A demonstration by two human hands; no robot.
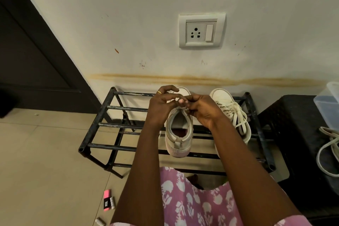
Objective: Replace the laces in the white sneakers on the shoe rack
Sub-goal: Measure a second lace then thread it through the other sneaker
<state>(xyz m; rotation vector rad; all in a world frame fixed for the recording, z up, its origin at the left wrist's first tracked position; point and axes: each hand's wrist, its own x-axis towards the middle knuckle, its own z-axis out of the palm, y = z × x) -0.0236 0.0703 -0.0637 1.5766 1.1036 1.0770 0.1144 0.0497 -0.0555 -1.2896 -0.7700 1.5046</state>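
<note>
White canvas marks the task's sneaker (pixel 178 134), which stands on the top bars of the black metal shoe rack (pixel 113 107), heel toward the person and toe toward the wall, so its open collar and top eyelets face up where both hands can reach them. The left hand (pixel 161 104) and right hand (pixel 203 110) meet just above the tongue. The right hand's fingers (pixel 189 103) are curled tight and pinch the lace (pixel 186 109) at the upper eyelets. The left hand's fingers are curled too and appear to pinch the same lace from the other side, though the exact contact is hidden behind the knuckles. Working from both sides like this probably steadies the shoe against the bars while the lace is drawn through or loosened. The second sneaker (pixel 231 113) sits just beside it on the same rack, fully laced, apparently parked until its turn. A loose bundle of laces (pixel 326 132) lies on the dark stool (pixel 293 115) to the right, within easy reach of the right hand; whether these are the old set or the new one cannot be told.
</note>
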